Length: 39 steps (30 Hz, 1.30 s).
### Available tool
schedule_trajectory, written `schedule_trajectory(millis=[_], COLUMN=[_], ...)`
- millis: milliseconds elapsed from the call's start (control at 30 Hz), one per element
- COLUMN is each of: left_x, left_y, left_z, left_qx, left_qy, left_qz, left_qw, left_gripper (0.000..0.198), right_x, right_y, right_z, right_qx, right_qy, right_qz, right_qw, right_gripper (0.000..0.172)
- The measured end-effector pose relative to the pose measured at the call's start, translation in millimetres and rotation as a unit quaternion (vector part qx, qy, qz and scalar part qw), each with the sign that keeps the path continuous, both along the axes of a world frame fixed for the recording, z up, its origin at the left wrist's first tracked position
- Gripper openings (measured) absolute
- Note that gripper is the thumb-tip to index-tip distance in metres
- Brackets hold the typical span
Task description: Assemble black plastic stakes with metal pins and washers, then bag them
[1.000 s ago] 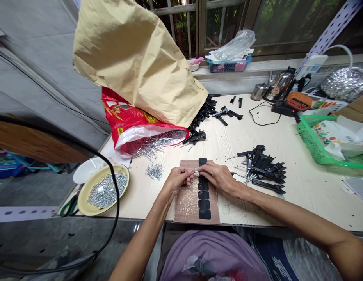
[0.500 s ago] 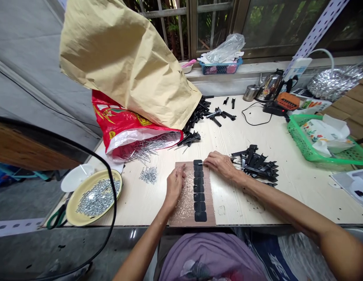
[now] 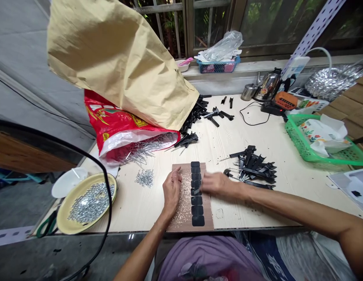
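Observation:
A brown board [image 3: 187, 203] lies at the table's near edge with a column of several black pads [image 3: 196, 199] down its middle. My left hand [image 3: 171, 190] rests on the board's left part, fingers curled loosely against it. My right hand [image 3: 215, 184] is blurred by motion, its fingertips at the black pads near the column's middle. To its right lies a heap of black plastic stakes [image 3: 256, 167] with metal pins.
A tan paper sack [image 3: 120, 66] and a red bag of long nails [image 3: 125, 134] lie at the back left. A yellow dish of small screws [image 3: 86, 203], a loose screw pile [image 3: 144, 177], a green basket [image 3: 322, 146] and a kettle [image 3: 267, 86] stand around.
My right hand has slid from the top of the pad column toward me, down to its middle. My left hand has drawn back and settled on the board.

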<state>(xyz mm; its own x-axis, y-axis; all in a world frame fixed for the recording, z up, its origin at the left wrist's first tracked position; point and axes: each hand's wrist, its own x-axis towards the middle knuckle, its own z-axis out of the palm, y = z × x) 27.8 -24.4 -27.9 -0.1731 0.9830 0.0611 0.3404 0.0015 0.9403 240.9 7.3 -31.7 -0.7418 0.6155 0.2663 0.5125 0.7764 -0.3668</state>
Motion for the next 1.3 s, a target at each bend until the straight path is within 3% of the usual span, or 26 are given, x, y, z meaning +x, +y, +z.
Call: schedule_trajectory(millis=[100, 267, 400, 533, 600, 733, 867, 967, 1133, 1300], left_x=[1, 2, 2, 2, 2, 1, 0, 0, -7, -52], left_y=[-1, 0, 1, 0, -1, -2, -1, -2, -11, -18], left_z=[1.2, 4.6, 5.5, 5.0, 4.2, 1.4, -0.4, 1.4, 8.6, 11.5], left_qx=[-0.009, -0.028, -0.032, -0.025, -0.025, -0.020, -0.016, -0.009, 0.009, 0.064], left_qy=[-0.002, -0.001, 0.007, 0.009, 0.004, -0.007, -0.001, 0.003, 0.019, 0.100], left_qz=[-0.001, 0.001, 0.003, 0.006, 0.006, 0.005, -0.006, -0.010, -0.018, 0.067], left_qw=[1.000, 1.000, 0.999, 1.000, 1.000, 1.000, 1.000, 1.000, 1.000, 0.991], left_gripper=[0.045, 0.045, 0.046, 0.046, 0.045, 0.044, 0.044, 0.044, 0.036, 0.028], right_x=[7, 10, 2, 0, 10, 61, 97, 68, -38, -100], right_y=[10, 16, -6, -26, -22, 2, 21, 40, 95, 143], right_z=[4.0, 8.7, 7.2, 5.7, 10.1, 43.7, 83.2, 82.3, 43.1, 22.1], right_qx=[0.019, 0.049, 0.049, 0.014, -0.005, 0.010, 0.071, 0.113, 0.168, 0.195], right_qy=[0.003, -0.020, -0.022, -0.024, -0.007, -0.065, -0.153, -0.119, -0.077, -0.143], right_qz=[-0.075, 0.015, -0.007, 0.081, 0.038, -0.097, -0.119, -0.141, -0.102, -0.030], right_qw=[0.997, 0.998, 0.999, 0.996, 0.999, 0.993, 0.979, 0.976, 0.977, 0.970], right_gripper=[0.034, 0.027, 0.029, 0.030, 0.030, 0.031, 0.031, 0.029, 0.027, 0.020])
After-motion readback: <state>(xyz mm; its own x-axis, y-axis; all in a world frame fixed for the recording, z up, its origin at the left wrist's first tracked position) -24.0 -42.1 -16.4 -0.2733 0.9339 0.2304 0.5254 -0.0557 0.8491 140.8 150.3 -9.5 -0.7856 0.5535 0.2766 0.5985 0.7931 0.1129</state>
